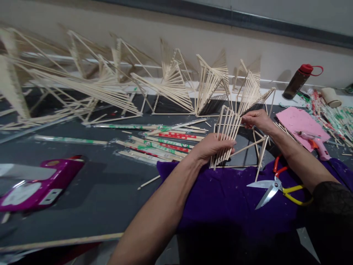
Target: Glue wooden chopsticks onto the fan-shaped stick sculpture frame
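A small frame of pale chopsticks [227, 123], with a slanted row of sticks along one side, stands on the dark table and the edge of a purple cloth [215, 195]. My left hand [215, 145] is closed around the lower part of that slanted row, thumb across the front. At the row's upper right end, my right hand [257, 119] is closed in a pinch; whatever lies between its fingertips is too small to make out. Scissors [276, 185] with red and yellow handles lie spread on the cloth below my right forearm.
Larger chopstick structures [173, 88] line the wall. Wrapped chopsticks [162, 141] lie left of the frame. A pink glue gun [317, 143] rests on a pink sheet [302, 121] at right, near a dark bottle [298, 82] with a red lid. A magenta device [52, 180] is at left.
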Tool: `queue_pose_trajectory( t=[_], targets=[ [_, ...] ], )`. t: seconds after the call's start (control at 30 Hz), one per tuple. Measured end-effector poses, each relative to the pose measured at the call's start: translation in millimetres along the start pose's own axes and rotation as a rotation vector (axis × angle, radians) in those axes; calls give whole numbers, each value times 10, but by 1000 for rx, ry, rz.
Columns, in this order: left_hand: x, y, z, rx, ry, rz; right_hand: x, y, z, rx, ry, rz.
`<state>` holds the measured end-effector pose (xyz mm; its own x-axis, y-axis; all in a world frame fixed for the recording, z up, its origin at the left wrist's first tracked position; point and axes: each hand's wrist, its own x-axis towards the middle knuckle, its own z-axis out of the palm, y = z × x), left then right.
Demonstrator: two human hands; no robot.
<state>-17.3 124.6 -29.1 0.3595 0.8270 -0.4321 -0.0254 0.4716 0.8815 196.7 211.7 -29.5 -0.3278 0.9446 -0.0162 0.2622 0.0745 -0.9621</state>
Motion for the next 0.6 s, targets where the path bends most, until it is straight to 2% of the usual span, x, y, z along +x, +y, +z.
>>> queue_pose_trajectory(
  t=[0.17,0.33,0.47,0.6],
  targets=[
    [-15,10,-161,100,-130,38,-3,-5,0,3,8,11],
    [24,-24,-195,135,-141,40,-6,16,0,42,17,3],
    [35,-33,-161,77,-145,35,3,16,-42,73,100,-16],
    [24,-26,-151,4,-158,35,0,-33,-134,-3,216,-62]
  ],
)
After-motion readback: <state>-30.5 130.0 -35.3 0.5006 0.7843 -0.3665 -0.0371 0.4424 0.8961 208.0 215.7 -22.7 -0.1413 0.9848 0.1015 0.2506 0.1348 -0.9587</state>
